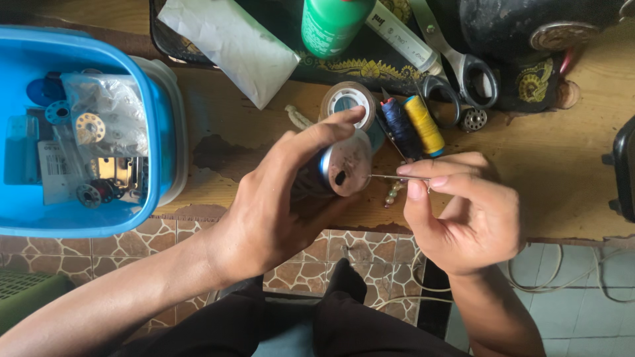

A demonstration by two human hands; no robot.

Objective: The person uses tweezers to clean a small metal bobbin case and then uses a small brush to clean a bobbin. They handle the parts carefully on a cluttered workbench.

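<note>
1. A blue tub (162, 125) of bobbins and small packets sits at the far left on the wooden table (555, 158), well apart from the hands.
2. The left hand (278, 205) is wrapped around a dark spool (334, 172), thumb underneath and forefinger over the top, so the spool's round end with its hole faces right. To do this well, I judge the spool should be kept level and not rolled, so the hole stays square to the needle.
3. Just behind the spool lie a tape roll (348, 100), a navy thread spool (399, 127) and a yellow one (424, 123); scissors (456, 69) lie further back.
4. A thin needle (397, 177) runs level from the spool's end face to the right hand; its tip touches or nearly touches the face, just right of the hole.
5. The right hand (463, 221) pinches the needle's rear end between thumb and forefinger, other fingers curled. A light, steady pinch close to the tip would likely guide it better.
</note>
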